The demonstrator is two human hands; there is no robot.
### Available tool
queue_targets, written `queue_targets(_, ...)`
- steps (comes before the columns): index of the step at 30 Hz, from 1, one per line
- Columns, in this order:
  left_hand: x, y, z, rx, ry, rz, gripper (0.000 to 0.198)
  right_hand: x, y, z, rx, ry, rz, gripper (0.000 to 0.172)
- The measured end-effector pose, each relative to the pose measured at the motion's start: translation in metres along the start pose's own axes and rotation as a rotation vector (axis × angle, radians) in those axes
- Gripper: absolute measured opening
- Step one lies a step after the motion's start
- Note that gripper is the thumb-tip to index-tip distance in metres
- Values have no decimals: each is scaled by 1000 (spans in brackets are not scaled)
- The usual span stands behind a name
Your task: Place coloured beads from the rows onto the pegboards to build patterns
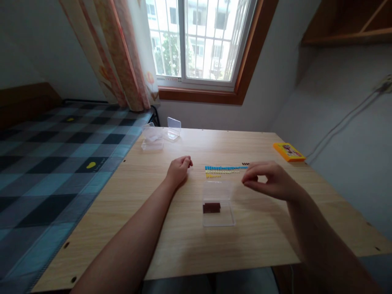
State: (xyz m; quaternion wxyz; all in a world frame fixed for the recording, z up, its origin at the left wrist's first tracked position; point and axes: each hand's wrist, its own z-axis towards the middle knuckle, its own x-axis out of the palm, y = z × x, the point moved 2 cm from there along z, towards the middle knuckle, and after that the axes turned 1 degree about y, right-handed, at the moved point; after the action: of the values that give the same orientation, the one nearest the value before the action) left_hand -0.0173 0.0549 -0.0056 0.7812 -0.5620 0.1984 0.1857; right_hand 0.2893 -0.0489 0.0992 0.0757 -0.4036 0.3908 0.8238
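Observation:
My left hand [180,169] rests on the table left of the rows, its fingers curled closed, and nothing shows in them. Over the right end of the rows, my right hand [271,180] has thumb and forefinger pinched together. Anything between those tips is too small to make out. A long row of small blue pieces [225,168] lies between the hands, with a row of pale yellow pieces [223,172] and a shorter row of deeper yellow pieces [213,176] nearer me. In front stands an open clear plastic box [226,218] with a dark brown block [212,208] inside.
Several small dark pieces [245,163] lie beyond my right hand. Clear plastic cases [152,143] and an upright open case [174,130] stand at the table's far left. An orange box [288,152] lies near the right edge. A checkered bed [70,163] adjoins the table's left side.

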Motion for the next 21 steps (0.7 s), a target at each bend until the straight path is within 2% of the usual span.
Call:
queue_targets(3,0,1,0,-12,3,8,45,24,22,-5,2,291,-42,14)
queue_targets(7,1,4,1,-26,-3,-3,47,53,26,-3,30,478,-201,18)
queue_targets(14,1,3,0,2,12,-13,46,70,22,-2,46,603,-297,21)
queue_targets(21,0,1,-1,-8,17,21,46,75,21,2,91,649,-286,23)
